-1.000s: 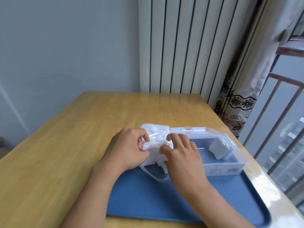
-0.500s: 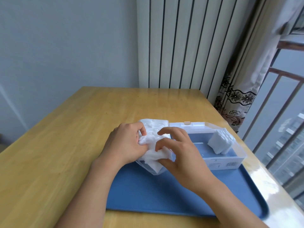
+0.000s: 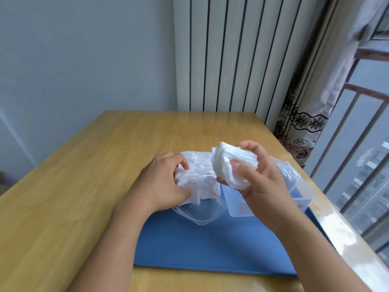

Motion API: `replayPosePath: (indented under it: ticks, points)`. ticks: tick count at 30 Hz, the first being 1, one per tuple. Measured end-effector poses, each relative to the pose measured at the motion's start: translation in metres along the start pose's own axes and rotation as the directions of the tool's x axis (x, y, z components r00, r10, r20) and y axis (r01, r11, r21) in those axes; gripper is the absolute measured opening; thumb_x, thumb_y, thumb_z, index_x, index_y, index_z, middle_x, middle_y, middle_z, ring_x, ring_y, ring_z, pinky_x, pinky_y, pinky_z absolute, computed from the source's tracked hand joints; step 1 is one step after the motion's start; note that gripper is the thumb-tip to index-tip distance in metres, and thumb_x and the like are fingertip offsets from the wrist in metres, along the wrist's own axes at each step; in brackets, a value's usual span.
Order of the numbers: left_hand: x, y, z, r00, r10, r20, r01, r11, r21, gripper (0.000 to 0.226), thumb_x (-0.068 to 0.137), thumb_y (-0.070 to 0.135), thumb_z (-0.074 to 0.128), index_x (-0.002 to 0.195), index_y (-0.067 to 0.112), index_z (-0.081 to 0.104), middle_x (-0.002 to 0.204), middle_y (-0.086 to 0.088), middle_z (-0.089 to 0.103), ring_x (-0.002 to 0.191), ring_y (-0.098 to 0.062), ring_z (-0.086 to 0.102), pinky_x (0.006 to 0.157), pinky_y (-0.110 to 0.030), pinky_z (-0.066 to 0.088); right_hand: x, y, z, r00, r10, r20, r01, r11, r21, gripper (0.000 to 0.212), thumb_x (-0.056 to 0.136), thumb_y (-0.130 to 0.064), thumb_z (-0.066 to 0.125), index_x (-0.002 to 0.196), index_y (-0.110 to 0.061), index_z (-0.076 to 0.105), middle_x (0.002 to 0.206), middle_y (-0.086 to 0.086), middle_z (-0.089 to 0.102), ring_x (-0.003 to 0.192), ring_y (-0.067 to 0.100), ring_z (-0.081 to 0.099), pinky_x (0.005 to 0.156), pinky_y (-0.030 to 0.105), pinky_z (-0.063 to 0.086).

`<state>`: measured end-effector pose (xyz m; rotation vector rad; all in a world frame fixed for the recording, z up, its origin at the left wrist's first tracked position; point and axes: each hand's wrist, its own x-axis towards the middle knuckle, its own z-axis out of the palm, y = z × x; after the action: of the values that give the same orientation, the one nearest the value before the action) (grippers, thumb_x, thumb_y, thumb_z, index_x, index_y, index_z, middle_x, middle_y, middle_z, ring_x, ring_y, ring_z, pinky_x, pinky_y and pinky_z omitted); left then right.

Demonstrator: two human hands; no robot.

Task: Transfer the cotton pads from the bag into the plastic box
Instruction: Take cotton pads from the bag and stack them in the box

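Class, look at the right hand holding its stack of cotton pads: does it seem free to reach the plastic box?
Probably yes. The right hand holds the stack of cotton pads just above the plastic box, whose top shows open, with nothing visible between.

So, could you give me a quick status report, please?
Left hand grips bag. Right hand holds cotton pads above plastic box. Nothing in the way.

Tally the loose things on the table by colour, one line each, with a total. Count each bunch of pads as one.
Blue: 1, the tray.
Clear plastic: 2, the bag and the plastic box.
White: 3, the pad bunch in the right hand, the pads in the bag, the pads in the box.
Total: 6.
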<state>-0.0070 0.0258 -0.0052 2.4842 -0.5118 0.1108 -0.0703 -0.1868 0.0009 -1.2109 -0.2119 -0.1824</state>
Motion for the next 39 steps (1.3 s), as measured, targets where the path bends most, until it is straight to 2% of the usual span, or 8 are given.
replayPosePath:
  ticks: [3, 7, 13, 18, 22, 26, 33, 39]
  points:
    - [-0.005, 0.006, -0.007, 0.989, 0.133, 0.071, -0.128, 0.989, -0.073, 0.069, 0.058, 0.046, 0.076, 0.123, 0.044, 0.052, 0.108, 0.017, 0.045, 0.113, -0.005, 0.043, 0.093, -0.021, 0.042, 0.002, -0.005, -0.012, 0.997, 0.026, -0.079, -0.035, 0.993, -0.109, 0.049, 0.077, -0.008, 0.070, 0.122, -0.023, 0.058, 0.085, -0.002, 0.071, 0.075, 0.016, 0.066, 0.069, 0.028, 0.056]
    - [-0.011, 0.032, -0.001, 0.956, 0.268, -0.117, -0.291, 0.829, -0.478, 0.069, 0.069, 0.053, 0.075, 0.131, 0.032, 0.056, 0.121, 0.010, 0.057, 0.123, -0.014, 0.055, 0.097, -0.026, 0.049, 0.000, -0.001, -0.008, 1.000, 0.015, -0.004, -0.015, 0.977, -0.215, 0.062, 0.071, -0.002, 0.085, 0.126, -0.016, 0.059, 0.091, 0.013, 0.077, 0.078, 0.024, 0.072, 0.072, 0.029, 0.059]
    - [-0.007, 0.051, 0.031, 0.987, 0.105, -0.124, -0.162, 0.708, -0.688, 0.036, 0.083, 0.034, 0.077, 0.116, 0.024, 0.069, 0.103, 0.003, 0.075, 0.096, -0.019, 0.071, 0.084, -0.040, 0.058, -0.001, 0.005, -0.007, 0.997, -0.039, -0.073, 0.018, 0.965, -0.260, 0.060, 0.069, -0.005, 0.087, 0.123, -0.020, 0.065, 0.103, 0.025, 0.071, 0.089, 0.029, 0.069, 0.081, 0.038, 0.059]
    - [-0.007, 0.056, 0.024, 0.997, 0.065, 0.045, 0.011, 0.447, -0.894, 0.026, 0.098, 0.014, 0.061, 0.123, 0.011, 0.064, 0.117, -0.010, 0.074, 0.102, -0.021, 0.073, 0.078, -0.032, 0.060, 0.003, 0.004, -0.007, 0.978, -0.077, -0.194, 0.045, 0.985, -0.166, 0.054, 0.062, -0.002, 0.088, 0.112, -0.013, 0.069, 0.088, -0.006, 0.070, 0.074, 0.005, 0.067, 0.070, 0.017, 0.054]
    - [-0.007, 0.057, 0.023, 0.976, 0.124, 0.178, 0.140, 0.268, -0.953, 0.033, 0.101, 0.022, 0.050, 0.131, 0.014, 0.062, 0.126, -0.010, 0.071, 0.116, -0.024, 0.068, 0.093, -0.038, 0.058, 0.004, 0.003, -0.010, 0.973, -0.086, -0.214, 0.058, 0.989, -0.133, 0.050, 0.062, -0.007, 0.087, 0.109, -0.010, 0.069, 0.088, 0.004, 0.075, 0.081, 0.016, 0.072, 0.071, 0.026, 0.057]
    - [-0.006, 0.054, 0.024, 0.963, 0.181, 0.200, 0.135, 0.318, -0.938, 0.034, 0.105, 0.017, 0.045, 0.136, 0.013, 0.058, 0.132, -0.012, 0.067, 0.123, -0.028, 0.064, 0.102, -0.043, 0.053, 0.005, 0.003, -0.012, 0.984, -0.090, -0.155, 0.046, 0.961, -0.271, 0.053, 0.065, -0.013, 0.093, 0.114, -0.017, 0.073, 0.111, 0.010, 0.075, 0.098, 0.022, 0.071, 0.083, 0.035, 0.060]
    - [-0.004, 0.053, 0.021, 0.959, 0.189, 0.209, 0.182, 0.152, -0.971, 0.040, 0.101, 0.022, 0.044, 0.133, 0.004, 0.060, 0.131, -0.017, 0.067, 0.122, -0.026, 0.065, 0.098, -0.039, 0.056, 0.004, 0.002, -0.011, 0.983, -0.133, -0.123, 0.108, 0.975, -0.194, 0.031, 0.071, -0.001, 0.082, 0.098, -0.016, 0.076, 0.094, 0.003, 0.078, 0.085, 0.015, 0.072, 0.069, 0.025, 0.057]
    - [-0.002, 0.052, 0.022, 0.969, 0.142, 0.201, 0.179, 0.152, -0.972, 0.036, 0.105, 0.016, 0.039, 0.130, 0.003, 0.062, 0.127, -0.018, 0.069, 0.114, -0.025, 0.068, 0.093, -0.040, 0.058, 0.008, 0.005, -0.016, 0.998, -0.028, -0.063, 0.025, 0.998, -0.059, 0.035, 0.076, -0.004, 0.082, 0.107, -0.017, 0.076, 0.102, 0.009, 0.074, 0.095, 0.025, 0.069, 0.082, 0.033, 0.056]
